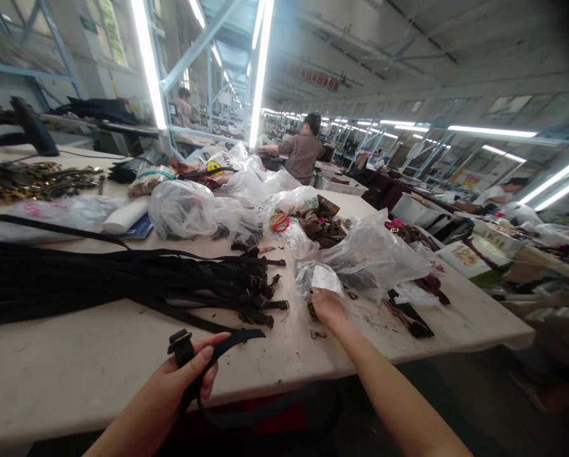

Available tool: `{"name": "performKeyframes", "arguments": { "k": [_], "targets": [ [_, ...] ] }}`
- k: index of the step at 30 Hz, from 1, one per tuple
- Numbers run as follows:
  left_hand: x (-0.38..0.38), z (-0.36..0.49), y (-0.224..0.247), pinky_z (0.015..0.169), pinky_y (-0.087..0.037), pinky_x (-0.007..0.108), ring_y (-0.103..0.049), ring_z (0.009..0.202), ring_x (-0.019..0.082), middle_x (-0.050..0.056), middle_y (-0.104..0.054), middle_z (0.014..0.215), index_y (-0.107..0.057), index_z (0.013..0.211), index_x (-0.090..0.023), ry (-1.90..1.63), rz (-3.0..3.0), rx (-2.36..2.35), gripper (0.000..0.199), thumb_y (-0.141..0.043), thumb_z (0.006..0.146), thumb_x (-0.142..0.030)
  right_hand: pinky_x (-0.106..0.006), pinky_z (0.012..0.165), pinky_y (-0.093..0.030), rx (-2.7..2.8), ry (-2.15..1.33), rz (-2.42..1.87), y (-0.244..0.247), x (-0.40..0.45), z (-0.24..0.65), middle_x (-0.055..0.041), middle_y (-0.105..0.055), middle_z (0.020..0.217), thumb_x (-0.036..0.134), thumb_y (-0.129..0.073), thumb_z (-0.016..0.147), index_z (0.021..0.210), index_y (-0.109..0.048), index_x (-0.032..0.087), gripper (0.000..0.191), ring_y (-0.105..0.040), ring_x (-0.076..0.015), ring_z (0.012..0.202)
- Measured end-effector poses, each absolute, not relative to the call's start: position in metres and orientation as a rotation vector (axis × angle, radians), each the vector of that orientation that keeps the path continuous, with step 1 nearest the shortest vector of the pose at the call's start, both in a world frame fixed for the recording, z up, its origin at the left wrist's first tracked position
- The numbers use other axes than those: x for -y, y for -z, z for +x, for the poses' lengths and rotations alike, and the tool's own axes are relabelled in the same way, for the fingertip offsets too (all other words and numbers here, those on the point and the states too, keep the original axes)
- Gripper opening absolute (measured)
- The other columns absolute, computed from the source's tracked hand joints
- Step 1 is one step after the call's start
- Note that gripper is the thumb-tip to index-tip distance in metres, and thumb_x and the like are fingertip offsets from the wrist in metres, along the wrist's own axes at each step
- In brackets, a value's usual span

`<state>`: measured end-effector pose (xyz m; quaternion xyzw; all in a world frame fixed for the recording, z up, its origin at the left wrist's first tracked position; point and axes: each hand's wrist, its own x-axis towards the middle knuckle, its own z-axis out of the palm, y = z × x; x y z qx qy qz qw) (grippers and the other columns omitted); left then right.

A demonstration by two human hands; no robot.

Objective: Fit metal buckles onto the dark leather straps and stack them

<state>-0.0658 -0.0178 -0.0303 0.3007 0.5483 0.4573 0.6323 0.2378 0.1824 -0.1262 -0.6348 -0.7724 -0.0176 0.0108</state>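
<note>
In the head view, crinkled clear plastic bags (182,209) heap softly on the pale table (132,362), beyond a long bundle of flat black straps (122,279). The person's left hand (189,374) is closed around a single strap (241,337) near the table's front edge: dark, narrow, looped, with a squared buckle (178,341). The right hand (327,306) reaches to a bag near a metal hook (318,334); whether its fingers grip anything cannot be told.

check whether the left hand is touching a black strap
Touching: the head view shows the left hand closed around a black strap that sticks out above the thumb.
</note>
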Motion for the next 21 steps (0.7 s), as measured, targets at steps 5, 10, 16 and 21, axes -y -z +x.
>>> {"name": "performKeyframes", "arguments": {
  "k": [5, 10, 16, 21],
  "targets": [
    [0.030, -0.068, 0.024, 0.052, -0.036, 0.023, -0.044, 0.054, 0.012, -0.002, -0.050, 0.056, -0.053, 0.118, -0.016, -1.070, 0.674, -1.223, 0.052, -0.058, 0.075, -0.045, -0.031, 0.090, -0.037, 2.509, 0.140, -1.898, 0.123, -0.144, 0.256, -0.0118, -0.052, 0.123, 0.010, -0.037, 0.085, 0.124, -0.047, 0.016, 0.041, -0.050, -0.0215, 0.108],
    [0.040, -0.068, 0.024, 0.058, -0.040, 0.022, -0.050, 0.062, 0.013, 0.000, -0.058, 0.068, -0.053, 0.112, -0.018, -0.972, 0.627, -1.141, 0.050, -0.064, 0.071, -0.044, -0.028, 0.084, -0.040, 2.540, 0.199, -1.856, 0.126, -0.114, 0.269, -0.0111, -0.057, 0.115, 0.007, -0.033, 0.084, 0.119, -0.052, 0.016, 0.041, -0.055, -0.0198, 0.097],
    [0.039, -0.061, 0.024, 0.053, -0.035, 0.020, -0.044, 0.057, 0.010, -0.002, -0.056, 0.067, -0.056, 0.106, -0.020, -0.917, 0.805, -1.178, 0.041, -0.059, 0.074, -0.045, -0.029, 0.084, -0.038, 2.443, 0.240, -1.838, 0.109, -0.111, 0.273, -0.0102, -0.060, 0.106, 0.014, -0.035, 0.088, 0.110, -0.056, 0.018, 0.031, -0.053, -0.0213, 0.098],
    [0.037, -0.056, 0.027, 0.055, -0.031, 0.021, -0.040, 0.057, 0.011, -0.004, -0.049, 0.061, -0.054, 0.108, -0.019, -0.867, 0.886, -1.257, 0.042, -0.052, 0.078, -0.048, -0.028, 0.073, -0.040, 2.401, 0.178, -1.843, 0.108, -0.115, 0.267, -0.0080, -0.061, 0.099, 0.024, -0.045, 0.087, 0.104, -0.058, 0.021, 0.022, -0.057, -0.0199, 0.086]
  ]
}}
